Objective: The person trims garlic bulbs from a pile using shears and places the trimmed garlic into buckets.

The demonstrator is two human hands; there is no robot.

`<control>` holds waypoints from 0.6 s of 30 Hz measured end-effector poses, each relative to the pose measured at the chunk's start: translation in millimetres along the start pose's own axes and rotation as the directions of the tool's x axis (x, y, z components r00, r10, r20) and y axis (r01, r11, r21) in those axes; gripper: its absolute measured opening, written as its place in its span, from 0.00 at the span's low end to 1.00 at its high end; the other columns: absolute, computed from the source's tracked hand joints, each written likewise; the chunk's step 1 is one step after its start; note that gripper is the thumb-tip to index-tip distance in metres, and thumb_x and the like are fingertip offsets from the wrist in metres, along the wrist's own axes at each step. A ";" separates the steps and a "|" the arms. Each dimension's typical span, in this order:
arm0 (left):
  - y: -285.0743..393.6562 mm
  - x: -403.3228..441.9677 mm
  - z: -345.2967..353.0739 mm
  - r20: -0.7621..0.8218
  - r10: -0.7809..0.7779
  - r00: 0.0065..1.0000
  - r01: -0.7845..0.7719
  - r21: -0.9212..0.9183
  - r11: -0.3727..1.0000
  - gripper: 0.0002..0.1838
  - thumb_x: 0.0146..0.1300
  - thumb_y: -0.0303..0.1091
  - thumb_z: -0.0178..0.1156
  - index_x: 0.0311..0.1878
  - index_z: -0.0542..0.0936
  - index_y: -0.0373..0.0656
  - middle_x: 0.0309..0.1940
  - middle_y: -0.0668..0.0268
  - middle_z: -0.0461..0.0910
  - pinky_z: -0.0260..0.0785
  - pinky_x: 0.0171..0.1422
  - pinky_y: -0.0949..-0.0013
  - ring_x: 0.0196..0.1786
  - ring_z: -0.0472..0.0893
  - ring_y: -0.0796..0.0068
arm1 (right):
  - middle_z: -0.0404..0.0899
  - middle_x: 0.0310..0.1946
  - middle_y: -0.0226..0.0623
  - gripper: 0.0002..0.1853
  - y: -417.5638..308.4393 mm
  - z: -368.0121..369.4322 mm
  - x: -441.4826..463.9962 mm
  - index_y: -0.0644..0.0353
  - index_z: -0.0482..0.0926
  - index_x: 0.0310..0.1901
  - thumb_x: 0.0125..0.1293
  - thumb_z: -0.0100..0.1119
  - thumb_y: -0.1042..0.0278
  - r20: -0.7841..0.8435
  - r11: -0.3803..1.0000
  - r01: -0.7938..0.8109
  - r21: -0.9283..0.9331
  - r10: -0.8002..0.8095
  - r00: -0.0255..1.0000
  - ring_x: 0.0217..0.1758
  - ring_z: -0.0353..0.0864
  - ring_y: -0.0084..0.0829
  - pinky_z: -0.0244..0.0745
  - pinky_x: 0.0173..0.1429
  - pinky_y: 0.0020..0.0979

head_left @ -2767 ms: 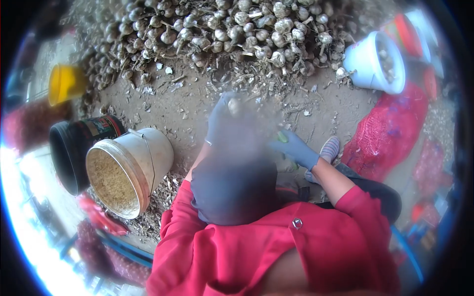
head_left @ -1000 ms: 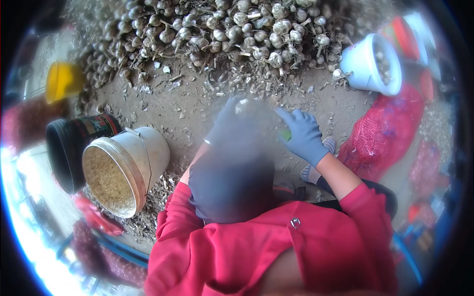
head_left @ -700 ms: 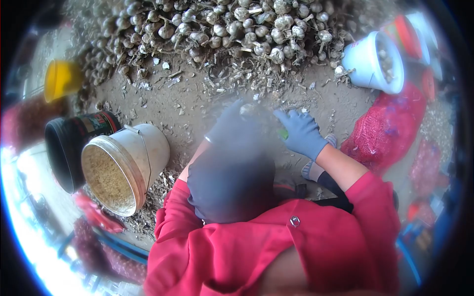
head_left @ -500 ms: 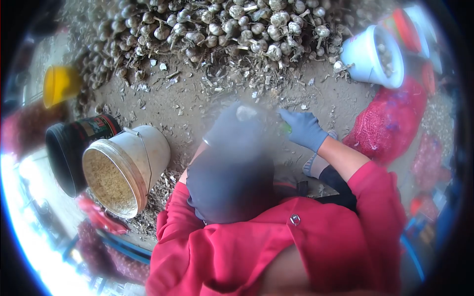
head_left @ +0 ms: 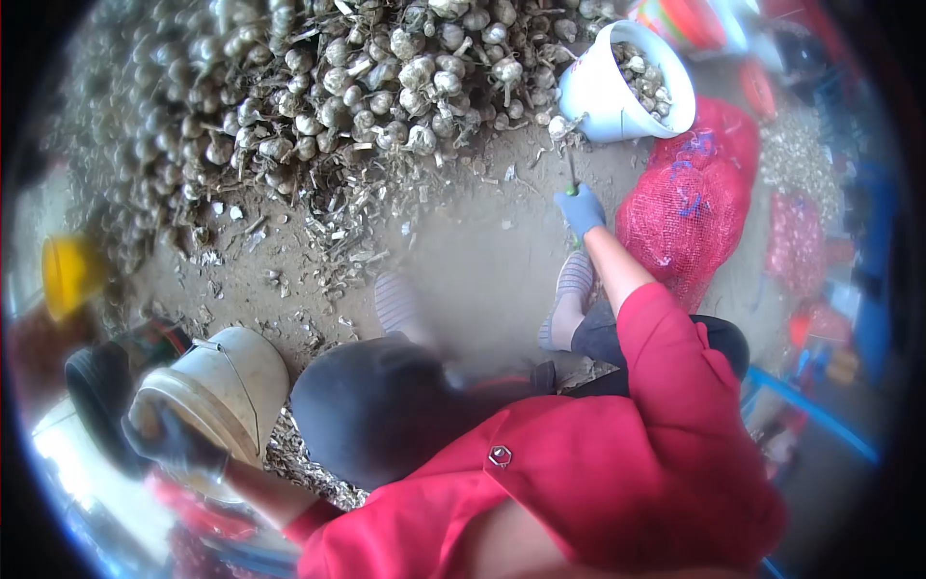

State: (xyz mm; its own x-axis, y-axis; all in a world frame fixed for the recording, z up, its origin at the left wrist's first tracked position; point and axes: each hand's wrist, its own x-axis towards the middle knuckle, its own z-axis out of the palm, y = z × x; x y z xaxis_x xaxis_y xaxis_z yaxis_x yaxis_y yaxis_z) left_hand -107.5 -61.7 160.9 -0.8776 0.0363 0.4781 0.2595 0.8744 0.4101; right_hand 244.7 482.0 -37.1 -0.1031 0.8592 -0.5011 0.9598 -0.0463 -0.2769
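Note:
My left hand (head_left: pixel 178 442), in a dark glove, is over the mouth of the tilted white bucket (head_left: pixel 253 372) at lower left. Its fingers look apart, and I see nothing between them, though the area is soft. My right hand (head_left: pixel 581 210), in a blue-grey glove, is closed round a green-handled tool (head_left: pixel 571 174) with a thin metal shaft or blade. The tool points away from me, towards a garlic bulb (head_left: pixel 559 127) beside the white pail (head_left: pixel 603 92). Garlic bulbs lie inside that pail.
A large garlic heap (head_left: pixel 376 82) spreads across the back. Dry scraps (head_left: pixel 338 207) litter the floor. A red mesh sack (head_left: pixel 680 212) stands at right. A black bucket (head_left: pixel 101 400) and yellow bucket (head_left: pixel 69 275) are at left. My feet, in striped footwear (head_left: pixel 574 280), are ahead.
My left hand has moved from the middle, where it held a blurred pale thing, to the bucket at lower left. My right hand has reached forward with the tool. The whole view has shifted.

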 end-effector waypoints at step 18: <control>135.6 -161.7 239.5 0.932 0.354 -0.082 0.988 0.028 0.155 0.27 0.71 0.51 0.50 0.65 0.68 0.43 0.57 0.58 0.76 0.74 0.51 0.61 0.45 0.81 0.63 | 0.67 0.19 0.21 0.14 -51.5 -2.3 -109.3 0.59 0.80 0.47 0.64 0.61 0.61 0.432 0.803 0.029 0.595 -0.351 0.831 0.17 0.67 0.15 0.63 0.18 0.22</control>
State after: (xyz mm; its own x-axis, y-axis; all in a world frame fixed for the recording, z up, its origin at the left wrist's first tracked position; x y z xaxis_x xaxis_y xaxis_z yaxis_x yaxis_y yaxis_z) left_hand -26.9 166.9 -46.9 -0.2116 0.7573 -0.6178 -0.8380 0.1847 0.5135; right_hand 207.1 391.6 33.8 -0.5349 0.5102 -0.6735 0.6120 -0.3155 -0.7252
